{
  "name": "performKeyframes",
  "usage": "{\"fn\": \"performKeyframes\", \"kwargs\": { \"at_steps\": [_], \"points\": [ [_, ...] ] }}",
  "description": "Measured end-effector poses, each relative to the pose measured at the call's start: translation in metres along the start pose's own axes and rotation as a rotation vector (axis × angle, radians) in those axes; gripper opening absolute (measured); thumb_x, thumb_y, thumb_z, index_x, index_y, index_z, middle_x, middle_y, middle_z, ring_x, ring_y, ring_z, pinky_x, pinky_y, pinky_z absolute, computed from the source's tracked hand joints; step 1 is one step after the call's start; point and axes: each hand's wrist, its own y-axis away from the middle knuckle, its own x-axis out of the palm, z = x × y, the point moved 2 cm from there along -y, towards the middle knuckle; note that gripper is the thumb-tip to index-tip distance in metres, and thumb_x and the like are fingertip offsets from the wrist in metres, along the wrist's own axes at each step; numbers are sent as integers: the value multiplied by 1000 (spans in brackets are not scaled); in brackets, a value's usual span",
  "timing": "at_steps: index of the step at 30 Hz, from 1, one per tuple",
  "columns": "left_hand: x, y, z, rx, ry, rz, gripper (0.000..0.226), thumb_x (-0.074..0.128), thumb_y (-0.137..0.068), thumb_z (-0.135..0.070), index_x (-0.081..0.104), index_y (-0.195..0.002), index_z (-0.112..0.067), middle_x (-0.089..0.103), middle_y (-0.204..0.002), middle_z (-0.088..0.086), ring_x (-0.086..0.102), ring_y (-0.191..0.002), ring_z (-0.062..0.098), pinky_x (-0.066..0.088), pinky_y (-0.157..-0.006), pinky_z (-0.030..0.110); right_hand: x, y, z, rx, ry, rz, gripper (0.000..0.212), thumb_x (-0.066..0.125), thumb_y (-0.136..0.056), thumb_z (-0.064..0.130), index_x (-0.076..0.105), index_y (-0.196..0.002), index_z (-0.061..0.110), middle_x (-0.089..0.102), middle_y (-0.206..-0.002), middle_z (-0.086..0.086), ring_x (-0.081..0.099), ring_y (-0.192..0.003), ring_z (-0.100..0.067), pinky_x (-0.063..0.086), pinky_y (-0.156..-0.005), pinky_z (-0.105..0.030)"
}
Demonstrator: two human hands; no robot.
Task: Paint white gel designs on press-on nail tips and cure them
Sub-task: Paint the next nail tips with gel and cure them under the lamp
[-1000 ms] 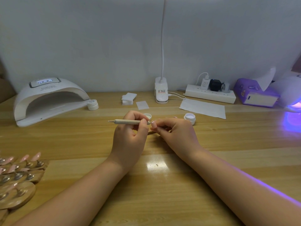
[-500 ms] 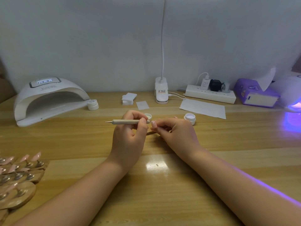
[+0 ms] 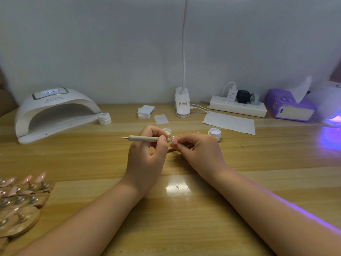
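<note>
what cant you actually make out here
Head view only:
- Design on the nail tip: too small, half covered by right hand fingers.
- Pen working end: hidden by left hand.
- Second lamp: cut off by right edge.

One head-worn wide-angle view is looking forward and down across the wooden table [image 3: 184,228], sitting close over both forearms, facing the white wall [image 3: 110,43] filling the upper frame.
</note>
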Motion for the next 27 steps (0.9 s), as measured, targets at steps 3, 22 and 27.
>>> {"fn": "performKeyframes", "kwargs": {
  "at_steps": [3,22,27],
  "points": [
    [0,0,0,-9,-7,3,10,49,-87,-24,58,-82,-23,63,-72,3,61,-71,21,49,-66,44,1,0,0,3,-2,-5,12,73,-85,24,77,-95,26,75,-91,11,65,-82,-1,51,-87,-33],
    [0,-1,2,-16,-16,5,11,49,-88,-27,58,-85,-23,65,-73,3,62,-72,21,50,-67,44,1,0,0,-6,1,-2,13,72,-85,26,77,-97,25,75,-91,10,65,-82,-2,48,-95,-40],
    [1,0,0,-17,-4,5,10,49,-87,-26,58,-84,-22,65,-74,3,62,-72,22,51,-67,46,1,0,-1,-2,12,13,14,71,-86,27,76,-99,26,74,-93,11,66,-83,-3,52,-89,-36]
  ]
}}
